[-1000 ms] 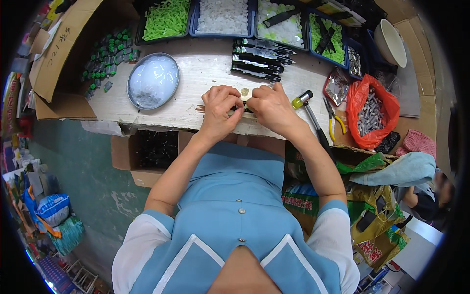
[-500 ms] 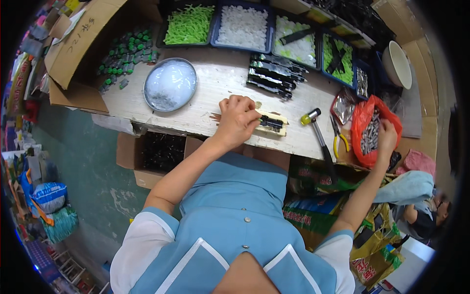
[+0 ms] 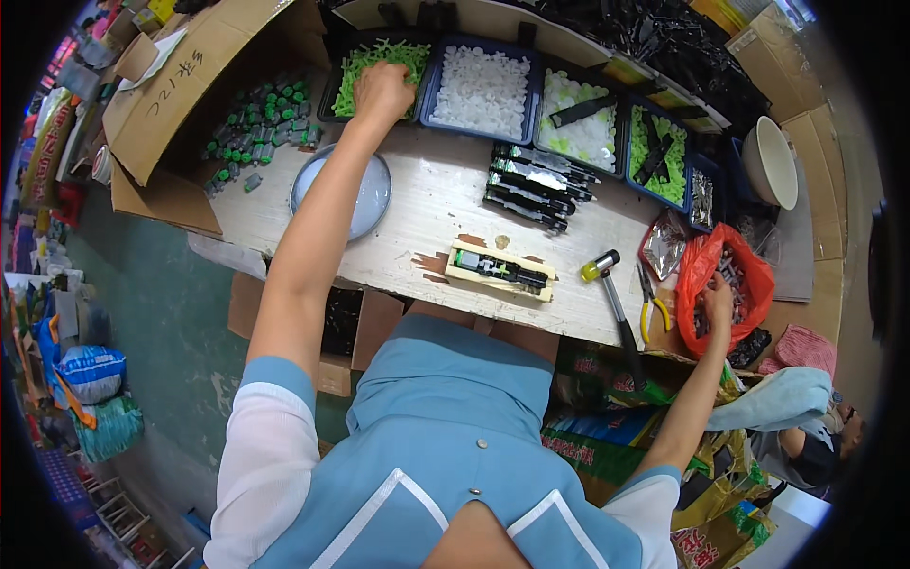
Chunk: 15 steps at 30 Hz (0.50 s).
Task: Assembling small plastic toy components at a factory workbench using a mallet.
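Note:
My left hand [image 3: 382, 93] reaches across the bench into a dark tray of bright green plastic pieces [image 3: 379, 59]. Its fingers are bent down among the pieces, and whatever they pinch cannot be made out. At the right, my right hand [image 3: 718, 303] dips into a red plastic bag [image 3: 697, 280] of small grey metal parts [image 3: 730, 270]. Those fingers are curled, their tips hidden by the bag and parts. In front of me lies a cream holder [image 3: 545, 295] with a black mechanical assembly [image 3: 512, 273] in it, a grey-and-green piece at its left end. Neither hand touches it.
Black assemblies [image 3: 540, 185] lie stacked mid-bench. A hammer [image 3: 614, 294] and yellow-handled pliers [image 3: 654, 308] lie near the bag. My left forearm crosses a round dish [image 3: 373, 204]. Grey-green parts [image 3: 275, 123] are heaped by a cardboard box [image 3: 180, 95]. A tray of white pieces [image 3: 482, 90] stands behind.
My left hand has left the assembly in the cream holder and moved up and left into the green pieces. My right hand has shifted lower and further into the red bag.

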Each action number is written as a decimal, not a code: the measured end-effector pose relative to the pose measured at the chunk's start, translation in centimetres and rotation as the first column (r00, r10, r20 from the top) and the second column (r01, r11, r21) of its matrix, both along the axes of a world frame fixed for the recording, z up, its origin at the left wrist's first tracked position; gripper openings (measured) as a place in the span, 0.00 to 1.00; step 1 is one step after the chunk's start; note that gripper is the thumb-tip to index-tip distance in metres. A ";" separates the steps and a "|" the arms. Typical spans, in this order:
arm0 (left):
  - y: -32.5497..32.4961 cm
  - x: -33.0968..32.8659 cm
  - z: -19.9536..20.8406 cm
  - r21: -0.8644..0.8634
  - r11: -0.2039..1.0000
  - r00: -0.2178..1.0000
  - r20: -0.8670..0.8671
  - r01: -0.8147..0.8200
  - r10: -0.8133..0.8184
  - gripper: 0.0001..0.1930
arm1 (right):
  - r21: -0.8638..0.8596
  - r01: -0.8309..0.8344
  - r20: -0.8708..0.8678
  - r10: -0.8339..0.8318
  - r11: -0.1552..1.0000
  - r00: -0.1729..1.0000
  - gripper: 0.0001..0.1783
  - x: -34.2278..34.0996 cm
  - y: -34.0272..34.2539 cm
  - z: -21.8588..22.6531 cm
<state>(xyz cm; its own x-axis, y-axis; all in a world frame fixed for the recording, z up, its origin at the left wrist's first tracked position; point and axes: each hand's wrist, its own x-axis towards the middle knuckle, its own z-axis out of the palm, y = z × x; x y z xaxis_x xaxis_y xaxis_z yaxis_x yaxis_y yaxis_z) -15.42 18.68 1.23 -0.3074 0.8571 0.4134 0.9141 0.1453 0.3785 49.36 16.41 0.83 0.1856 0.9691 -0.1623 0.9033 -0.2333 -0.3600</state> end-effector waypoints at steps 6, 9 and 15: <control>1.6 -0.7 -0.3 -0.072 0.997 0.988 -0.155 0.004 -0.015 0.09 | 0.073 -0.047 0.246 0.028 0.996 0.969 0.19 -2.0 -0.4 -0.4; 1.0 -2.4 0.3 -0.004 0.999 0.980 0.195 0.052 -0.050 0.14 | 0.110 -0.056 0.213 0.031 0.992 0.976 0.17 -3.3 -1.1 0.7; 0.4 -4.6 1.2 0.319 0.948 0.703 0.669 0.020 -0.240 0.15 | 0.166 -0.010 0.119 -0.010 0.986 0.993 0.14 -1.9 -1.6 -0.1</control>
